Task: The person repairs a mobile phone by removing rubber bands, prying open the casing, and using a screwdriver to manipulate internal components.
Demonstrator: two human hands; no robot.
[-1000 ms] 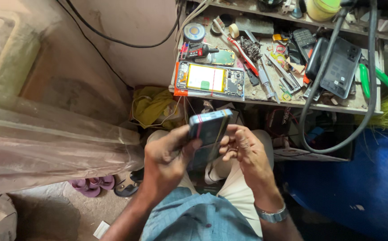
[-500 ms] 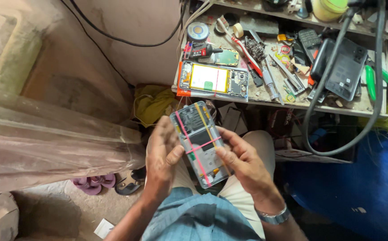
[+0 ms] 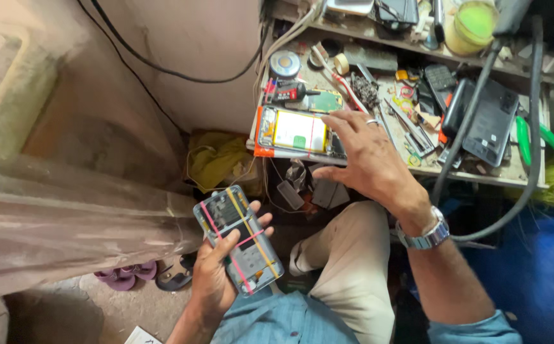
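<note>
Left hand [image 3: 216,280] gripping banded phone [image 3: 239,239], right hand [image 3: 366,156] over opened phone [image 3: 299,132]

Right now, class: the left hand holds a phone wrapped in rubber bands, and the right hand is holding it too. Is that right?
Not quite. The left hand does hold the phone wrapped in rubber bands, but the right hand is off it, reaching over the opened phone on the bench. The head view shows this.

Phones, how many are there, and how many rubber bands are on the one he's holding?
Held phone, in the left hand: 1
Opened phone on the bench, by the right hand: 1
Pink bands: 2
Yellow bands: 2
Total: 2 phones, 4 bands
</note>
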